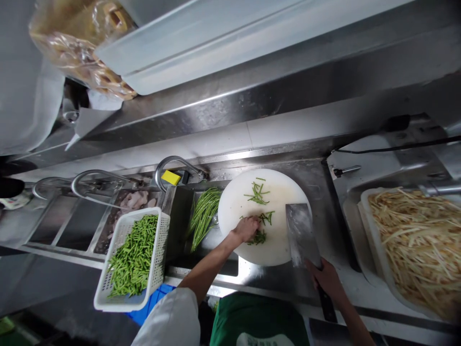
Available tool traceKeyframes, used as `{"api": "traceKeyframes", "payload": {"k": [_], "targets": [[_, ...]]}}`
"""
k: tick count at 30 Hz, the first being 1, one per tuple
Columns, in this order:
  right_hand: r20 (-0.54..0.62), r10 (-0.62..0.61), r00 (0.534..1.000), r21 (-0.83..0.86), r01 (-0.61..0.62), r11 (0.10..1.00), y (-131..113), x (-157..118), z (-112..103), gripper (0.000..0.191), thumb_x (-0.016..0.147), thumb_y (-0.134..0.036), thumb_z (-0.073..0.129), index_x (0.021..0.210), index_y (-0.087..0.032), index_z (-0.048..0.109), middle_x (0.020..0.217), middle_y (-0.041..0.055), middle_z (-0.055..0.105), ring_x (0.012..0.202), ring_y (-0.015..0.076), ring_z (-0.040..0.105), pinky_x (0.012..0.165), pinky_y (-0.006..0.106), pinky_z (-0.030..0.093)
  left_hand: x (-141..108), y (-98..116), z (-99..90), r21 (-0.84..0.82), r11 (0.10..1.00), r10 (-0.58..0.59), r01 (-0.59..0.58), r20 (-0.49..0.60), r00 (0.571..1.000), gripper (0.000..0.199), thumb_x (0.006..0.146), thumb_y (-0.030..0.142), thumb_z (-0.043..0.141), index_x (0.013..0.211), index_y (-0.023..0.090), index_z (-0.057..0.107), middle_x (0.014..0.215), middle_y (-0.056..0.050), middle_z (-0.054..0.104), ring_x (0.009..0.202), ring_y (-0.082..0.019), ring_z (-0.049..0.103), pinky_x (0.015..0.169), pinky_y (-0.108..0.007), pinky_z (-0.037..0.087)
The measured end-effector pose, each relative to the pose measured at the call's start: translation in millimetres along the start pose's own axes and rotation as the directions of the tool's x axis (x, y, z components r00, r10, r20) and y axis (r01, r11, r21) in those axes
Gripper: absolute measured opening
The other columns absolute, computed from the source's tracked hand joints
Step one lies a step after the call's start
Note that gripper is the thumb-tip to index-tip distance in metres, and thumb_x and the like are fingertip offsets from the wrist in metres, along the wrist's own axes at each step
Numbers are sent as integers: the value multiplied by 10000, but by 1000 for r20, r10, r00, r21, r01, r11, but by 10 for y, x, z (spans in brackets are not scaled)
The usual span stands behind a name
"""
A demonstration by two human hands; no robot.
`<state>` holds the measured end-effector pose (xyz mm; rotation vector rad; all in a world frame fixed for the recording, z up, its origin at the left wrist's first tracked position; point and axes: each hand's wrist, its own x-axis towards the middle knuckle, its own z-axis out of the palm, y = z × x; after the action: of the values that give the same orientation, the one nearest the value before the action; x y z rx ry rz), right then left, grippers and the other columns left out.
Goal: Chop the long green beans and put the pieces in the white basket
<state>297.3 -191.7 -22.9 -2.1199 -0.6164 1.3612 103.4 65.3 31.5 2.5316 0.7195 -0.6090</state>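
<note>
On a round white cutting board lie small heaps of cut green stalks. My left hand rests at the board's middle with its fingers curled down on some cut pieces; what is under the fingertips is partly hidden. In my right hand is a broad cleaver, gripped at the handle end, its blade lying flat over the board's right edge. Long uncut green stalks lie in the sink just left of the board. A white basket further left holds many short green pieces.
At the right stands a white tub of pale shreds beside a metal machine. Curved faucets and a yellow sponge are behind the left sinks. A metal shelf crosses above; a blue crate is below the basket.
</note>
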Motion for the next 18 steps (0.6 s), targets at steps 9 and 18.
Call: {"api": "traceKeyframes", "payload": {"k": [9, 18], "targets": [[-8, -9, 1000, 25, 9, 1000, 41, 25, 16, 459, 728, -700, 519, 583, -278, 411, 358, -27, 524, 386, 178, 537, 525, 316, 444, 178, -48, -108, -47, 997, 65, -64, 18, 998, 108, 753, 121, 646, 817, 161, 723, 973, -101, 693, 824, -223, 663, 740, -301, 518], [-2, 11, 1000, 42, -11, 999, 25, -3, 16, 440, 743, -684, 517, 610, -279, 410, 365, -49, 517, 383, 174, 545, 509, 309, 437, 400, -147, -375, -321, 935, -224, 148, -214, 951, 224, 808, 284, 677, 988, 156, 712, 859, -51, 687, 745, -179, 620, 701, -266, 480]]}}
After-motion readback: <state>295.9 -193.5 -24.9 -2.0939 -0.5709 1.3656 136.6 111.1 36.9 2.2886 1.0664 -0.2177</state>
